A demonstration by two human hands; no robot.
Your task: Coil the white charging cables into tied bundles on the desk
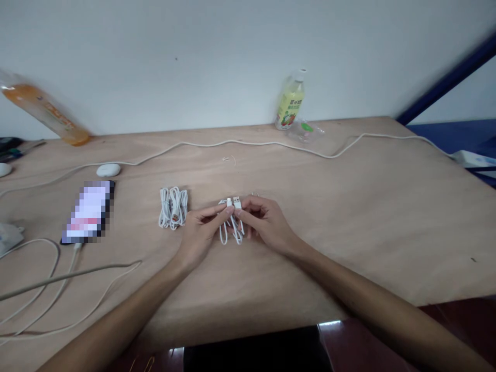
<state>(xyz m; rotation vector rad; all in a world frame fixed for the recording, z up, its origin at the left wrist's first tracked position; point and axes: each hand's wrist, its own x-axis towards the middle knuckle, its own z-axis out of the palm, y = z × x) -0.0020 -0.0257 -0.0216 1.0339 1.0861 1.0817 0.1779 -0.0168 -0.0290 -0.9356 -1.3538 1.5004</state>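
A white USB cable [233,227] is gathered in loops between my two hands, over the middle of the table. My left hand [203,225] pinches one of its plug ends between thumb and fingers. With thumb and curled fingers, my right hand [265,219] grips the other end, where a wide USB plug [237,202] points away from me. The two plugs stand side by side, close together. Just left of my left hand lies a group of coiled white cables [173,207], bundled next to one another. Part of the held cable is hidden behind my fingers.
A phone [89,212] with a charging cord lies at the left, near a white earbud case [108,170]. Loose cords [58,279] cross the left front. An orange bottle [46,113] and a yellow drink bottle [290,103] stand by the wall. A long white cord [232,141] runs across the back.
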